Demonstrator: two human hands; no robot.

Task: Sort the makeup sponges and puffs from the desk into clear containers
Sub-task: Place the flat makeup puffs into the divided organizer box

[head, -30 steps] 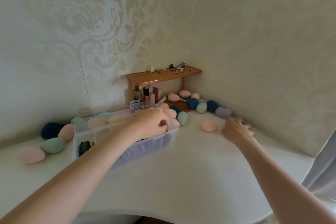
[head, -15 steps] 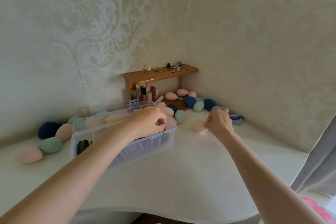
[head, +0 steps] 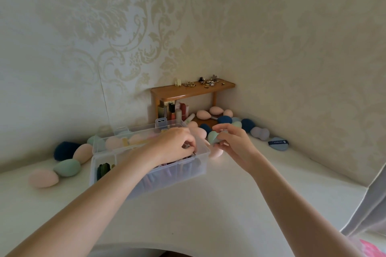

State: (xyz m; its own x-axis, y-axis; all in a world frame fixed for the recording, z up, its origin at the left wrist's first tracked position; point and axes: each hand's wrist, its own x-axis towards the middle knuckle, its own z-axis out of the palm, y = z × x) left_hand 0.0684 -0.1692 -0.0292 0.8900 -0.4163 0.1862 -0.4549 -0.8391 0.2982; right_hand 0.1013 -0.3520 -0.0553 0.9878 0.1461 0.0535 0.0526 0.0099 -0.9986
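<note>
A clear divided container stands on the white desk, with pink sponges in its back section. My left hand reaches into its right compartment with curled fingers; what they touch is hidden. Just right of the container, my right hand grips a flat pink puff next to a green sponge. Loose sponges lie left of the container: pink, green, peach and dark blue. Several more are clustered near the corner, including a lilac one, and a blue puff.
A small wooden shelf stands in the corner with hair clips on top and cosmetics bottles beneath. Patterned walls close off the desk at the back and right. A grey curtain hangs at the right. The desk's front edge curves inward.
My right hand moved left from the blue puff, took the pink puff off the desk and brought it to the container's right end. My left hand stayed in the container.
</note>
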